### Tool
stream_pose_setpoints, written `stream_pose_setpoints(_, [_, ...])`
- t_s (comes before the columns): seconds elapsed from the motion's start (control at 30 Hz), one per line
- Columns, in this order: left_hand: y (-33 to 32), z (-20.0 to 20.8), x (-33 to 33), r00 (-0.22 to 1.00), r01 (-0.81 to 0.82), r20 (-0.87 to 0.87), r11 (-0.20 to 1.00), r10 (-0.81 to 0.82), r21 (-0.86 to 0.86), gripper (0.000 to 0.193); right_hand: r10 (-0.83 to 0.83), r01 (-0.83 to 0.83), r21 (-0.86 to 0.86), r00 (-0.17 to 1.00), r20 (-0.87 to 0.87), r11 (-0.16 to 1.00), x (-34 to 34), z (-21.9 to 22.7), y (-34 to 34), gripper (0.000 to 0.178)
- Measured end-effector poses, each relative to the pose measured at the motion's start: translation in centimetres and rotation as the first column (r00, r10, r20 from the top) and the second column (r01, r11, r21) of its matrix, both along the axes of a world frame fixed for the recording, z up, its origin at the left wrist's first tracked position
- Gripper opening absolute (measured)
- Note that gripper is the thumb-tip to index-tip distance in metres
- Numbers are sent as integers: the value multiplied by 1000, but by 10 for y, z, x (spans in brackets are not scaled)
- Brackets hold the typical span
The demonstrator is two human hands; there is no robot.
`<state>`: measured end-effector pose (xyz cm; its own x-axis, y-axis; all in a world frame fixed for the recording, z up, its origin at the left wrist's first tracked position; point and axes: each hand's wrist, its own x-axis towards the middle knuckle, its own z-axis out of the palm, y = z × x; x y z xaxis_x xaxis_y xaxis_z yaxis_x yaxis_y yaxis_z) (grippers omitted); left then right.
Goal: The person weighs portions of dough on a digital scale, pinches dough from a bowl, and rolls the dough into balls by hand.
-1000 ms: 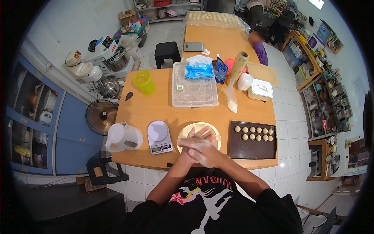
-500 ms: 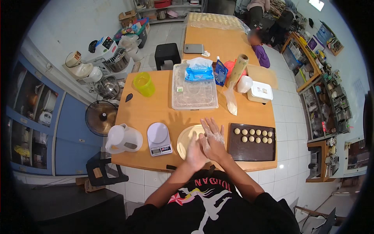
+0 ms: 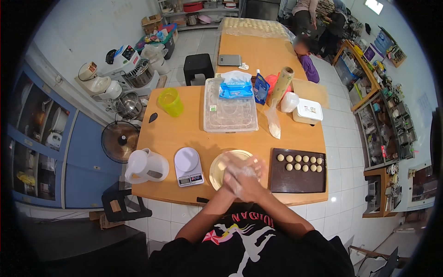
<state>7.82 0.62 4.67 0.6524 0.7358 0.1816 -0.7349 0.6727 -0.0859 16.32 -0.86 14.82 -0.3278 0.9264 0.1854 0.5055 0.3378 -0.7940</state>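
My left hand (image 3: 232, 183) and my right hand (image 3: 249, 184) are pressed together and crossed, palm against palm, with white flour on the skin. Motion smears their fingers, and whatever may lie between the palms is hidden. They are over a round cream-coloured plate (image 3: 216, 174) near the table's front edge. Right of them lies a dark brown baking tray (image 3: 295, 182) bearing two rows of small round dough balls (image 3: 297, 163) toward its far side. A white digital kitchen scale (image 3: 187, 161) sits to the left of the plate.
A white pitcher (image 3: 150, 165) and a yellow-green cup (image 3: 171, 102) stand on the left. Farther back are a clear lidded box (image 3: 230, 113) under a tissue pack (image 3: 236, 88), a plastic-wrap roll (image 3: 281, 85) and a white tub (image 3: 308, 111). Other people are beyond the table.
My hands have shifted against each other, from long fingers pointing away to a crossed, blurred position slightly closer to me. The dough balls on the tray have not changed.
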Motion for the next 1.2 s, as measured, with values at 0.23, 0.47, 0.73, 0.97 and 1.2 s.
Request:
stream_pose_setpoints(0.23, [-3, 78, 0, 686, -131, -722, 991, 89, -2, 61, -198, 111, 284, 933, 301, 952, 21, -1, 19, 52])
stream_pose_setpoints(0.47, [-4, 24, 2, 939, 7, -344, 1000, 2, 25, 84, 71, -102, 181, 984, 166, 978, 3, -16, 6, 48])
stream_pose_setpoints(0.73, [-2, 12, -2, 952, 31, -305, 998, -16, 45, 95, 44, -49, 113, 998, 47, 992, -6, 1, -9, 47])
stream_pose_setpoints(0.97, [-11, 63, -1, 872, -189, -473, 978, 124, -91, 85, 9, -61, 141, 939, 342, 988, 21, -26, 8, 53])
stream_pose_setpoints(1.2, [14, 27, -20, 923, -113, -369, 994, 107, 7, 86, 94, -109, 88, 982, 161, 990, -10, -8, -13, 56])
